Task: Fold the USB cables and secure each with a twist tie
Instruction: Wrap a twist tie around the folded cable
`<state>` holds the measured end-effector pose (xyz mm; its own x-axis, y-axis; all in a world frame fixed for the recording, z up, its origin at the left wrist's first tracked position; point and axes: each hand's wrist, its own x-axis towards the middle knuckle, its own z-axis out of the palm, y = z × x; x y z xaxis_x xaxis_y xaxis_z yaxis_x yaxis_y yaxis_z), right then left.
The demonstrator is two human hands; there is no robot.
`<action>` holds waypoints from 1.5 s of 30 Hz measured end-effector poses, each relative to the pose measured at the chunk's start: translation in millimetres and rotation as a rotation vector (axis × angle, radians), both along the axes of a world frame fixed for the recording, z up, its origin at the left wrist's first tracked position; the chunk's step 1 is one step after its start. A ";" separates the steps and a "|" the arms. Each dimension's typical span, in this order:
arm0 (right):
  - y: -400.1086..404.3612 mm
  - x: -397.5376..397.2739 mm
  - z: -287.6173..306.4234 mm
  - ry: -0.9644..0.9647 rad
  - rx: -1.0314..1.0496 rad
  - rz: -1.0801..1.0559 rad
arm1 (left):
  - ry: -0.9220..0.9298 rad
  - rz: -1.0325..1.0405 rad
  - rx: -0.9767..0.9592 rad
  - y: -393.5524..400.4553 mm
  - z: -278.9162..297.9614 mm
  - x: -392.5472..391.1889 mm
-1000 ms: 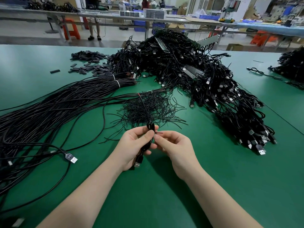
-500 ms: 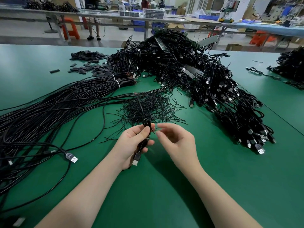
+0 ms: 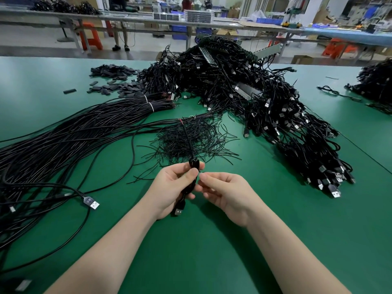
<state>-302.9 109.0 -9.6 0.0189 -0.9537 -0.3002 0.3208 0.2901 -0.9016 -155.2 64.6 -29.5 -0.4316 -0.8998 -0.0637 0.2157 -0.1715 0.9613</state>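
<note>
**Folded USB cable held upright over the green bench**

Above the near middle of the bench [image 3: 212, 251], the left hand [image 3: 171, 187] grips a folded black USB cable [image 3: 188, 187], thumb pressed across the bundle and fingers curled behind it. The cable stands nearly upright: its looped bend pokes out above the thumb, its silver plug [image 3: 178, 211] hangs below the palm, and one loose end rises from the bundle to a reddish tip. Just beside it, the right hand [image 3: 224, 194] has its thumb and forefinger drawn together at the side of the bundle; whether a twist tie is between them is too fine to tell.

The bench is covered in plain green matting. Right behind the hands lies a loose heap of thin black twist ties [image 3: 191, 139]. Along the left edge runs a thick sheaf of long unfolded cables [image 3: 63, 141], banded in white near its far end, with one plug [image 3: 93, 204] lying near the left forearm. A tall pile of bundled cables [image 3: 265, 98] fills the far middle and spills toward the right edge. Small black sleeves [image 3: 112, 81] scatter at the far left. Beyond stand long worktables [image 3: 127, 18] and orange stools [image 3: 91, 37].
</note>
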 end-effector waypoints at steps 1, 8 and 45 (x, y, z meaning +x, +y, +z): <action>0.1 -0.9 0.5 -0.024 0.024 0.009 | -0.003 -0.010 -0.009 0.1 -0.3 0.2; -2.3 0.3 -10.2 0.431 -0.288 -0.162 | 0.008 0.014 0.018 1.0 0.4 -2.6; -3.3 -2.2 -12.6 1.031 -0.722 -0.242 | 0.068 0.045 0.025 -0.8 -0.3 -5.2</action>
<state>-305.0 105.7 -22.2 -0.1080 -0.8521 0.5121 -0.6410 -0.3341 -0.6910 -160.4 63.8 -29.8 -0.3947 -0.9170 -0.0582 0.2885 -0.1838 0.9397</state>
